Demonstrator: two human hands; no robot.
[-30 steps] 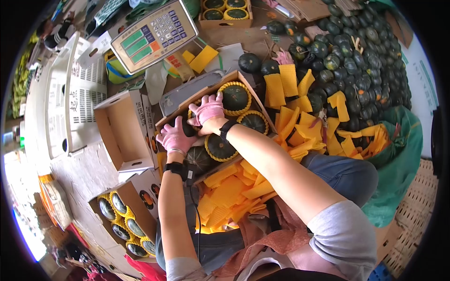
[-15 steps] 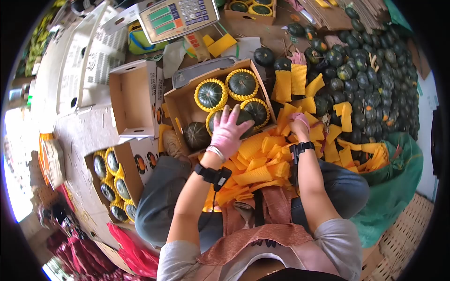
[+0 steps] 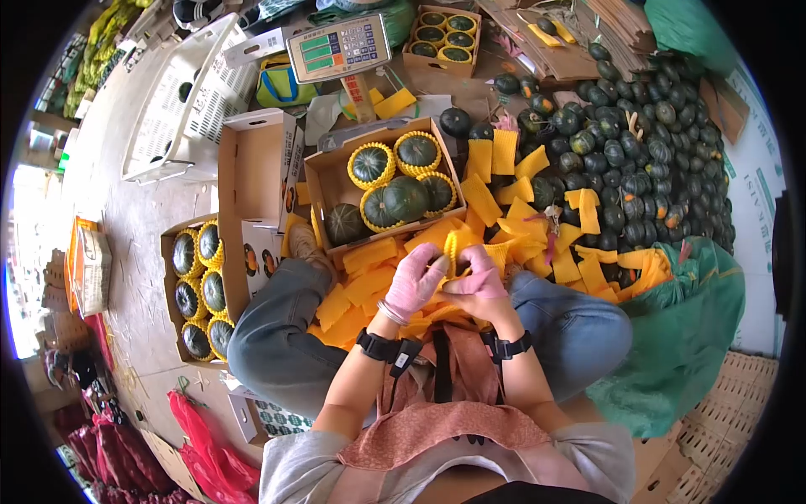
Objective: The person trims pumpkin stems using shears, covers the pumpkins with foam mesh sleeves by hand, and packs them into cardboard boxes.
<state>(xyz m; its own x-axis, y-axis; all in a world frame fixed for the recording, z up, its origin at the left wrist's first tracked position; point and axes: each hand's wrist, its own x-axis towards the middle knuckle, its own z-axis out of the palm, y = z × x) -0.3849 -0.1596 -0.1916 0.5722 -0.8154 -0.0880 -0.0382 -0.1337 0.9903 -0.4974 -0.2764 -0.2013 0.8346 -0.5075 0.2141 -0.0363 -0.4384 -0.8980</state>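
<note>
Both hands wear pink gloves and meet over a heap of yellow foam nets (image 3: 369,286) in the lap. My left hand (image 3: 416,281) and my right hand (image 3: 478,281) pinch a yellow foam net (image 3: 453,248) between them. Just beyond is an open cardboard box (image 3: 323,181) with several green squashes in yellow nets. A bare squash (image 3: 406,199) rests on top of the netted ones, and another bare squash (image 3: 345,224) lies in the box's near left corner.
A box of netted squashes (image 3: 213,290) stands at the left, below an open box (image 3: 256,176). Behind are a scale (image 3: 339,47), a white crate (image 3: 189,109) and another filled box (image 3: 442,42). A squash pile (image 3: 630,160) and green sack (image 3: 672,336) are at the right.
Both hands have left the box and come together over the foam nets, now holding one. A bare squash now lies atop the netted ones. The view has shifted.
</note>
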